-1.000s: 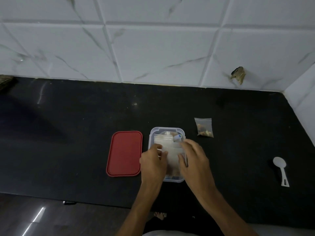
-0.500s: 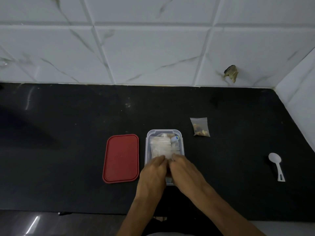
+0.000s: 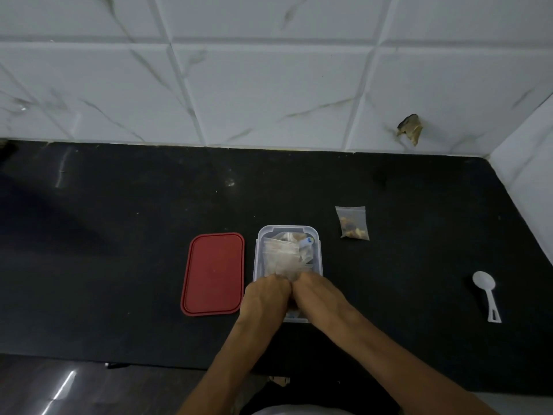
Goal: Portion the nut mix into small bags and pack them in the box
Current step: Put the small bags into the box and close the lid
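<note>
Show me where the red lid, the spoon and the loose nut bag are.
Red lid point(image 3: 213, 274), head view, centre of its top face.
Spoon point(image 3: 484, 283), head view, on its bowl.
Nut bag point(image 3: 352, 224), head view, on the nuts inside.

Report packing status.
Left hand and right hand in clear box, on bags, grip unclear. One nut bag outside, right of box. Red lid off, alongside.

A black counter point(image 3: 119, 265) meets white marbled wall tiles point(image 3: 269, 91) bearing a chip point(image 3: 410, 129).

plastics on polished black stone
clear plastic box point(image 3: 317, 235), matt red lid point(image 3: 213, 274), white plastic spoon point(image 3: 487, 293), probably glossy marbled wall tiles point(image 3: 269, 94).
</note>
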Available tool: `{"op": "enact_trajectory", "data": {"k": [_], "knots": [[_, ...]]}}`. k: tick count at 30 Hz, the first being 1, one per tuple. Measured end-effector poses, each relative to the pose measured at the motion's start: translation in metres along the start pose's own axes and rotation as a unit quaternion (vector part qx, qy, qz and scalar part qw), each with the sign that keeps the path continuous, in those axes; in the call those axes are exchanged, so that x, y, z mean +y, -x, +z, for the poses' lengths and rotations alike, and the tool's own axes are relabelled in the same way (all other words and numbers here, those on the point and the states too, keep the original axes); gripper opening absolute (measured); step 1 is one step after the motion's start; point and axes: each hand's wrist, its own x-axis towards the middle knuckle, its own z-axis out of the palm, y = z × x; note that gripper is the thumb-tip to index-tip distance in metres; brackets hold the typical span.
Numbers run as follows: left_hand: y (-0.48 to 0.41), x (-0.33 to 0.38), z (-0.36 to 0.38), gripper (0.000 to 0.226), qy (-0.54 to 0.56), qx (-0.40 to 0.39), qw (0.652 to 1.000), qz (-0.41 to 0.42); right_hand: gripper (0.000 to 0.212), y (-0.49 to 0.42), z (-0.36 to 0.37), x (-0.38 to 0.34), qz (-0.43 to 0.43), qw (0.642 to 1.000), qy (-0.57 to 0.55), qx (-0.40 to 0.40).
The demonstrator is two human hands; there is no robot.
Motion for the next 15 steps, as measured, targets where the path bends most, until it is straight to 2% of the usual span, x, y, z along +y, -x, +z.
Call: {"op": "enact_trajectory", "data": {"k": [1, 3, 4, 5, 6, 7, 8, 9, 10, 12, 15], "knots": [[0.002, 0.000, 0.002, 0.034, 0.007, 0.005, 1.000, 0.001, 0.036, 0.002, 0.008, 0.009, -0.027, 0.999, -0.027, 0.004], [0.009, 0.000, 0.007, 0.046, 0.022, 0.062, 0.998, 0.014, 0.033, 0.000, 0.006, 0.007, -0.028, 0.997, -0.039, 0.062], [0.014, 0.001, 0.009, 0.054, 0.026, 0.093, 0.995, 0.024, 0.034, 0.007, 0.010, 0.015, -0.054, 0.993, -0.041, 0.099], [0.020, 0.004, 0.012, 0.061, 0.029, 0.119, 0.992, 0.029, 0.035, 0.021, 0.009, 0.017, -0.030, 0.988, -0.012, 0.149], [0.025, 0.007, 0.014, 0.068, 0.040, 0.149, 0.988, 0.030, 0.037, 0.029, 0.006, 0.018, -0.054, 0.973, 0.025, 0.221], [0.028, 0.010, 0.016, 0.074, 0.059, 0.172, 0.983, 0.030, 0.040, 0.037, 0.009, 0.029, -0.167, 0.939, 0.051, 0.295], [0.029, 0.011, 0.019, 0.077, 0.067, 0.203, 0.976, 0.036, 0.044, 0.049, 0.011, 0.043, -0.266, 0.902, 0.067, 0.333], [0.028, 0.014, 0.022, 0.074, 0.067, 0.245, 0.966, 0.047, 0.047, 0.056, 0.012, 0.057, -0.320, 0.871, 0.102, 0.358], [0.026, 0.018, 0.024, 0.067, 0.066, 0.288, 0.954, 0.061, 0.050, 0.057, 0.010, 0.068, -0.341, 0.840, 0.126, 0.403], [0.021, 0.031, 0.020, 0.046, 0.049, 0.327, 0.940, 0.079, 0.048, 0.058, 0.002, 0.080, -0.365, 0.791, 0.082, 0.483], [0.010, 0.055, 0.005, 0.046, 0.059, 0.342, 0.936, 0.063, 0.028, 0.065, -0.019, 0.103, -0.372, 0.747, 0.001, 0.550]]}}
